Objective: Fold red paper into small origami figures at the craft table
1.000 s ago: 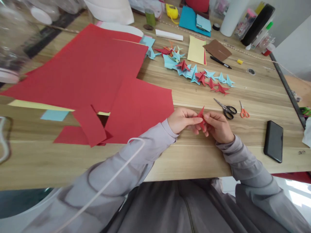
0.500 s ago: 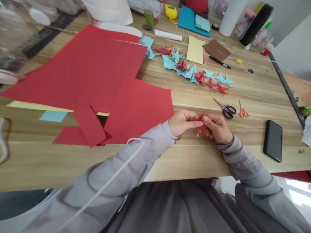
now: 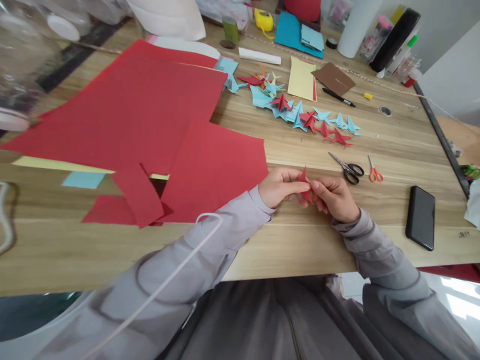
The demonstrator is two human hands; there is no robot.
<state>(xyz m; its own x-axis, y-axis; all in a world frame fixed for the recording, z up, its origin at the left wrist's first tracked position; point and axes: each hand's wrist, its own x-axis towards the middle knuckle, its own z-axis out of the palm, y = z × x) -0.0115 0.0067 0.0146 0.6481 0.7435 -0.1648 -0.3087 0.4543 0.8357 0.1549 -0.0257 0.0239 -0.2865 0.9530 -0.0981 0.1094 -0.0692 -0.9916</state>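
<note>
Between my two hands is a small red origami crane, its pointed ends sticking up and down past my fingers. My left hand pinches it from the left with thumb and fingers. From the right, my right hand has thumb and fingertips closed on the crane's near side; the part they grip is mostly hidden. Beyond the hands, a row of folded cranes in red and light blue runs across the table. Large red paper sheets lie left of my left hand.
Black-handled scissors and small orange scissors lie just beyond my right hand. A phone rests farther right. Yellow paper, brown paper and a black pen are at the back. A white cord crosses my left sleeve.
The red crane has turned and shifted slightly left in my fingers. My right fingertips have moved to a slightly different hold on it.
</note>
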